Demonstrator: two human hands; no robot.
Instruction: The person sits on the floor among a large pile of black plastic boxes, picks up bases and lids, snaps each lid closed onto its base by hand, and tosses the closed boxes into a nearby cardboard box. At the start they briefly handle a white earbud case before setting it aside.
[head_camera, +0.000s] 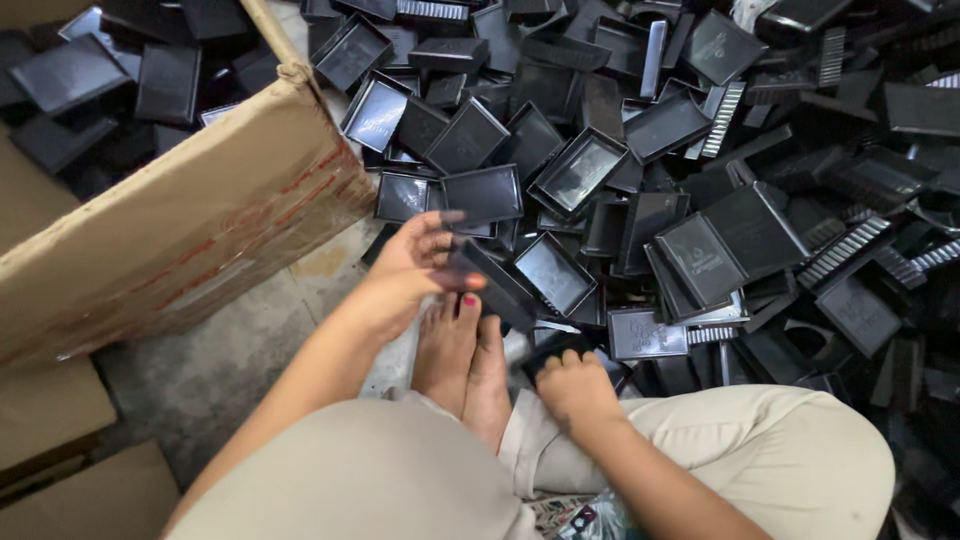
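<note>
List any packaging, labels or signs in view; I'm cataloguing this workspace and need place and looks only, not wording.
Cardboard box: upper left, tilted, brown with faint red print on its side, black trays inside.
Flat cardboard sheets: lower left on the floor, plain brown.
Black trays: piled on the right, some bearing pale embossed marks.
No signs or screens.

There are two hands: the left hand (415, 262) and the right hand (572, 385). There are two bare feet (462, 355). One cardboard box (190, 225) stands at the left. The black plastic trays (580, 170) in the heap are too many to count.
</note>
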